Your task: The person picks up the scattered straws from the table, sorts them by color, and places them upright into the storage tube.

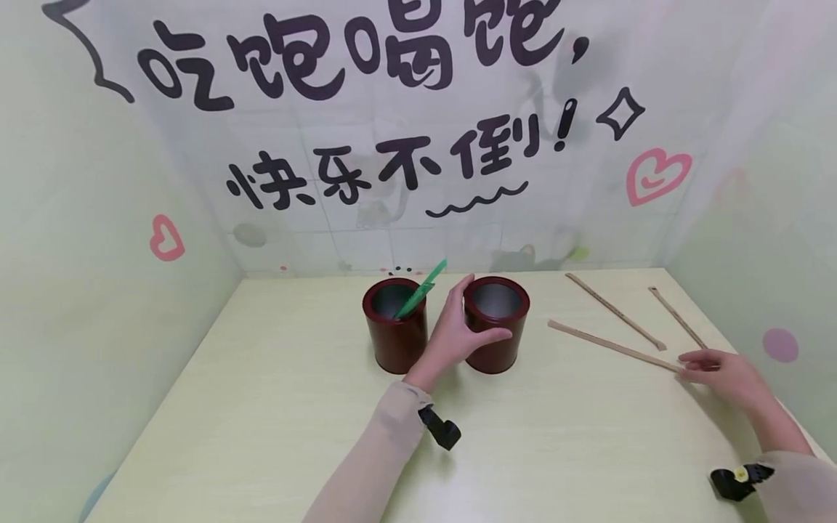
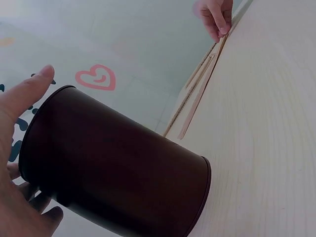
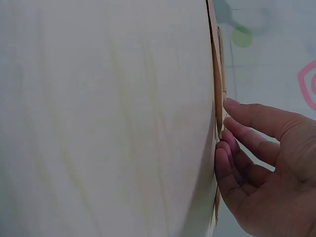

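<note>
My left hand [image 1: 454,334] holds the right-hand dark red can [image 1: 498,354] by its side, thumb in front and fingers toward the back. The left wrist view shows this can [image 2: 118,158] close up, its open top out of sight. At the table's right side, my right hand [image 1: 735,378] pinches the near end of a thin, flat wooden stick [image 1: 608,343]. Beyond it lies a second wooden stick [image 1: 615,311]. A third stick [image 1: 676,316] runs up to the right fingers, which hide its near end. In the right wrist view the sticks [image 3: 217,79] overlap edge-on.
Just left of the held can stands a matching dark red can [image 1: 395,349], with green strips [image 1: 418,294] leaning out of it. The pale wooden table [image 1: 275,407] meets a white sheet [image 1: 294,247] with dark lettering at the back. Pale walls flank both sides.
</note>
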A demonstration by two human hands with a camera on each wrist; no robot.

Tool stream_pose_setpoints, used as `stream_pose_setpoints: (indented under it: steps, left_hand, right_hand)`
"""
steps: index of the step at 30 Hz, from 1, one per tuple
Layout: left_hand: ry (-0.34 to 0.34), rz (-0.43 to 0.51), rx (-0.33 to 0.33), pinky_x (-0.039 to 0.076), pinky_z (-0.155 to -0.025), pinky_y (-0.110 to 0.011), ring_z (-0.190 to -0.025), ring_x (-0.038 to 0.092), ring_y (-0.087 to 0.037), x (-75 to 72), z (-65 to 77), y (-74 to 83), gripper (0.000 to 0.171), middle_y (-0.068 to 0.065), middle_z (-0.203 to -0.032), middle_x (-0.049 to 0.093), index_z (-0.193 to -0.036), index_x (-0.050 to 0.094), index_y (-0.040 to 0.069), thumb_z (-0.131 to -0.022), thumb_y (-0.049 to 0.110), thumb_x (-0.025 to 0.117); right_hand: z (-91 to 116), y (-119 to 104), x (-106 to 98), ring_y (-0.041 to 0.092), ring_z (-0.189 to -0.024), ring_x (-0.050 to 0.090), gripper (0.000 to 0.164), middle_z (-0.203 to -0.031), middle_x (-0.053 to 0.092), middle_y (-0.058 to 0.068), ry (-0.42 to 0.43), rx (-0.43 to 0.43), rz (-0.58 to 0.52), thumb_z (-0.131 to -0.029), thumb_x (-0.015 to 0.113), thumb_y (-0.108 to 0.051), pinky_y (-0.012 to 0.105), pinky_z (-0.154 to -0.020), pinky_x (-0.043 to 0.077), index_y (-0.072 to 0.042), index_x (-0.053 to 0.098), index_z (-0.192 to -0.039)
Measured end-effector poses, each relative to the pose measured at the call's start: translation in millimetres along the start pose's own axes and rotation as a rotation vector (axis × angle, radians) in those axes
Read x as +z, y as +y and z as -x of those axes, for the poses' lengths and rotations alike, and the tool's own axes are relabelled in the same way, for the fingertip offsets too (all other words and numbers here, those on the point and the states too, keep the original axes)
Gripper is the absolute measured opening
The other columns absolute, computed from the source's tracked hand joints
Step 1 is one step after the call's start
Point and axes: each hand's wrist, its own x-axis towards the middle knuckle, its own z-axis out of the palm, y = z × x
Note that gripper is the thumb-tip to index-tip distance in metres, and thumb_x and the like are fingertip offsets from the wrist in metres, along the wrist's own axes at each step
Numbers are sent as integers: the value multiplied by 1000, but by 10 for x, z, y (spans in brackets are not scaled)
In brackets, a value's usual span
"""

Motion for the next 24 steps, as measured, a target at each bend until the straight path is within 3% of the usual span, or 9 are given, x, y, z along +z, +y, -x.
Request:
stream_pose_setpoints:
  steps: [4,14,19,22,24]
  left_hand:
    - [5,21,-31,43,-113,-48,-142,40,-26,31,-28,-13,106,-6,-159,35,-158,20,17,-77,36,86]
    - [40,-2,-32,47,-109,-49,-138,45,-28,43,-88,-9,97,-9,-154,39,-156,27,15,-80,35,84]
    - [32,-16,-46,49,-107,-48,-137,45,-28,23,-70,-9,98,-10,-153,40,-156,28,14,-79,37,84]
    - [23,-29,-48,51,-105,-47,-135,46,-28,2,-74,-6,96,-9,-150,43,-154,31,14,-79,38,85]
    - [18,-37,-43,52,-104,-46,-133,47,-28,-13,-75,-3,93,-9,-148,45,-152,33,14,-78,38,85]
  right_hand:
    - [-24,-27,19,-11,-72,47,40,-89,72,2,-48,8,52,-91,72,-24,19,-64,42,10,67,-113]
    - [-35,-20,13,-6,-70,47,23,-85,69,0,-24,-39,75,-92,70,-17,20,-62,40,4,70,-100]
    - [11,51,45,-11,-73,51,19,-83,66,-19,16,-111,-25,-92,70,-12,18,-62,42,5,69,-101]
    - [44,89,48,-11,-74,53,9,-82,62,-28,35,-126,-143,-94,66,-7,18,-61,42,-9,74,-97]
    - [64,79,36,-10,-74,56,20,-82,63,-29,38,-112,-259,-95,63,-4,16,-62,45,-20,75,-94]
